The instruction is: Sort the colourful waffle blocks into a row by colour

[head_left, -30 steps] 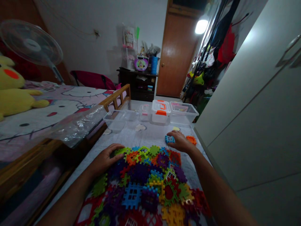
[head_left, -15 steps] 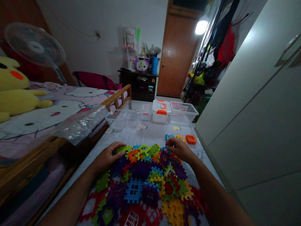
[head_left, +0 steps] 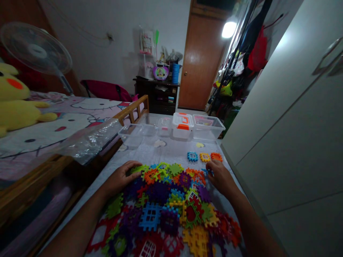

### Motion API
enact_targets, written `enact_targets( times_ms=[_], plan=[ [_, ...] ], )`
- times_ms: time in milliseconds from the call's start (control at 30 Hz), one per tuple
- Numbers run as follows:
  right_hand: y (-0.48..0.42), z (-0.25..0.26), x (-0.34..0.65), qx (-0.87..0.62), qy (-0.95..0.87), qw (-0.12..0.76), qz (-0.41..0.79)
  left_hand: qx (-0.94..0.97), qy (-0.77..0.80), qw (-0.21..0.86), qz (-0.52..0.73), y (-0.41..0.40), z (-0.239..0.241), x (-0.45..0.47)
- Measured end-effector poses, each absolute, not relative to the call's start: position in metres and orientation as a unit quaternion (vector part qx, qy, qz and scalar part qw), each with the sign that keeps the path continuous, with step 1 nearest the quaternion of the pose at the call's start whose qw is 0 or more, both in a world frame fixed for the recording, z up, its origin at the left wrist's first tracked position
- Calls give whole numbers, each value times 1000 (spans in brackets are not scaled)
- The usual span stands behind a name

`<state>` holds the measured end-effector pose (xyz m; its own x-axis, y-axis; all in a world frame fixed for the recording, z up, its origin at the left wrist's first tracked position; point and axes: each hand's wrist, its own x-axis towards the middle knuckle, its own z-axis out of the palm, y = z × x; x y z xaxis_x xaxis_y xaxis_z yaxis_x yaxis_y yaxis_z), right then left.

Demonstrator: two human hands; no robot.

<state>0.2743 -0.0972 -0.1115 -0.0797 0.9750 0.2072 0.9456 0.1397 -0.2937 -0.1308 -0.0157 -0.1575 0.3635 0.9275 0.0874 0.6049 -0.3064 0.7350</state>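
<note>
Landmark: the heap of interlocking plastic tiles [head_left: 168,207] — every place below is told from it.
Risk: judging from the heap's loose, overlapping lie, a sideways drag by either hand could snag a toothed edge and pull neighbouring tiles along, or push some off the bench's right edge, which runs close to the heap beside the wardrobe door [head_left: 289,135].
Second risk: the light is dim and colours blur at the near end of the heap, so a wrong piece could be picked.
Left hand [head_left: 119,178]: lies flat on the heap's far-left corner, fingers spread and slightly curled over a green tile [head_left: 138,169]; it holds nothing that I can see.
Right hand [head_left: 221,175]: at the heap's far-right corner, fingers bent, fingertips touching a small blue tile [head_left: 207,171] at the heap's edge — whether it pinches the piece or only touches it cannot be told.
Sorted row: beyond the heap lie three single tiles side by side, a blue one [head_left: 192,156], a yellow one [head_left: 205,157] and an orange one [head_left: 216,156], just beyond the right hand and apart from it.
Further off: clear plastic boxes [head_left: 207,126] and a white case with orange clasps [head_left: 183,126] stand past the row, well apart from both hands.
Bench [head_left: 160,153]: bare, pale patterned cover between the heap and the boxes.
</note>
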Motion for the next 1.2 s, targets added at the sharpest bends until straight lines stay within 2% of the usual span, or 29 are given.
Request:
enact_targets(
  times_ms=[100,333,633,867,1200],
  plan=[
    [-104,-114,277,-628,-762,118,103,763,503,311,260,-16,-156,-130],
    [-105,-109,258,-593,-775,140,169,763,502,310,264,-16,-156,-130],
    [-101,-119,238,-610,-770,92,162,767,494,318,257,-17,-157,-131],
    [-97,-125,239,-609,-771,112,145,765,494,318,264,-17,-158,-131],
    [-102,-120,241,-590,-745,238,201,760,497,319,272,-17,-158,-130]
  ],
)
